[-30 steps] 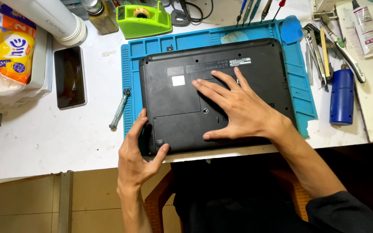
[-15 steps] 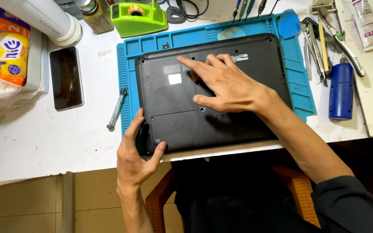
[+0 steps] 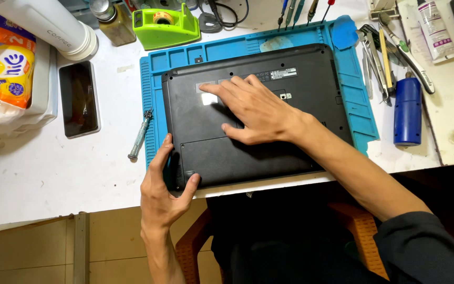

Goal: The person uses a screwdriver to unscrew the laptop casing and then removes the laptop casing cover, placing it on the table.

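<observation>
Item: black plastic laptop [image 3: 269, 152], upside down on the blue silicone repair mat [image 3: 361, 113] at the white worktop's [image 3: 53, 173] near edge. I see my left hand [image 3: 163, 197] gripping its near-left corner, and my right hand [image 3: 256, 108] lying flat and unclenched on the base panel. Step, as I judge: steadying and checking the base; next calls for the grey screwdriver [image 3: 138, 135] just left of the mat.

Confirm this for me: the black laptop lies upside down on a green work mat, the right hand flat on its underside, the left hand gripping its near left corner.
One detail is wrong: the work mat under the black laptop is blue, not green; the green thing is the tape dispenser behind it. The head view shows this. The rest holds: right hand flat on the underside, left hand gripping the near left corner.
</observation>
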